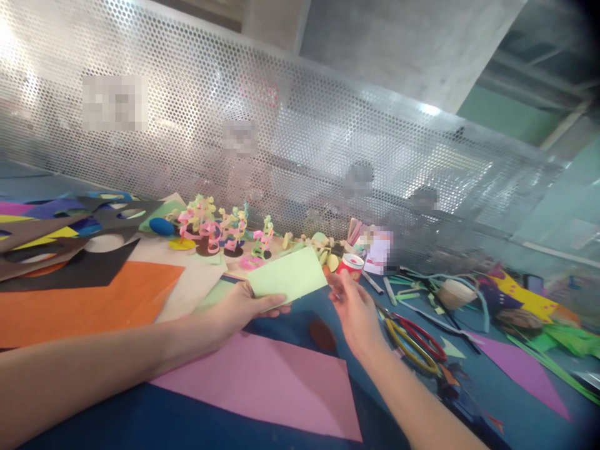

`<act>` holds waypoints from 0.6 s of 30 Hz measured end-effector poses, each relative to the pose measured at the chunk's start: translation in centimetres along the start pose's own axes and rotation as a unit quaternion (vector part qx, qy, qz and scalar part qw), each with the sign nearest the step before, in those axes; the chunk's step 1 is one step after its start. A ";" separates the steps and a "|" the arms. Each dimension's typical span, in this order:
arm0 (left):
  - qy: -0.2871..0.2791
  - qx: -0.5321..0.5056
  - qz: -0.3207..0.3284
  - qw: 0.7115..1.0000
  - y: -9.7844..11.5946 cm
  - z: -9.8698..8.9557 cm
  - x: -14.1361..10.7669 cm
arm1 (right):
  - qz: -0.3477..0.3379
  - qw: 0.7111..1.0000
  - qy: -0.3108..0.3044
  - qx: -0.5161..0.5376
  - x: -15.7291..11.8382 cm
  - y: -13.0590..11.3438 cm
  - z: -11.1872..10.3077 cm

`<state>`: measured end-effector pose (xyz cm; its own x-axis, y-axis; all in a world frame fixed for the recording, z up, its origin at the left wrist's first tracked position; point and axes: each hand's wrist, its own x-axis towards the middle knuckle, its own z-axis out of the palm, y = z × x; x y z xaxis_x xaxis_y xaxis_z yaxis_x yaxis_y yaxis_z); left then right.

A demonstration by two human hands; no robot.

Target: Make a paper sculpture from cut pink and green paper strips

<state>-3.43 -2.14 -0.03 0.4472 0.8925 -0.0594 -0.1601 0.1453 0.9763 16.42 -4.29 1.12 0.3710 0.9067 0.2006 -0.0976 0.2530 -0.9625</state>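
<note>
Left grip: my left hand (253, 303) is pinching the card (290, 275), the thumb pressing on top and the fingers lying mostly hidden underneath.
Right grip: my right hand (354, 306) is hovering with its fingers curling inward; I cannot tell whether the tips are touching the card's right corner or holding anything.
Card: it is sitting in front of me, pale green, tilting up to the right above the table (107, 412); the hours below are counting from it, 12 pointing away from me.
Hands: the left is reaching in from 8 o'clock, the right from 4.
Pink sheet: at 6 o'clock the sheet (272, 384) is lying flat, my left forearm crossing over its far left part.
Disc: at 5 o'clock a brown disc (322, 334) is lying between the pink sheet and my right hand.
Can: at 3 o'clock a red can (351, 265) is standing just behind my right fingers.
Scissors: red and yellow handles (415, 347) are lying near 4, beside my right forearm.
Figures: curled-paper figures (213, 231) are standing at 10.
Orange sheet: it is lying at 9 (94, 294), a black sheet (98, 265) showing beyond it.
Screen: a perforated screen (187, 112) is rising across 12.
</note>
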 end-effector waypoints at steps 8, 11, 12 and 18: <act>-0.034 0.028 0.020 0.999 0.0 0.0 -0.2 | 0.026 0.986 -0.108 -0.121 -3.1 -0.4 2.3; -0.046 0.030 0.014 0.998 0.3 0.1 -0.3 | 0.012 0.984 -0.098 -0.151 -3.4 -0.7 2.3; -0.050 0.032 0.010 0.998 0.3 0.1 -0.3 | 0.008 0.983 -0.094 -0.159 -3.4 -0.7 2.3; -0.055 0.053 0.013 0.997 0.2 0.1 -0.1 | -0.001 0.978 -0.094 -0.184 -3.3 -0.5 2.1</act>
<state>-3.44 -2.19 0.17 0.5387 0.8423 -0.0165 -0.0813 0.0715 0.9941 13.27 -6.69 1.34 0.1910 0.9611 0.1993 0.2551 0.1475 -0.9556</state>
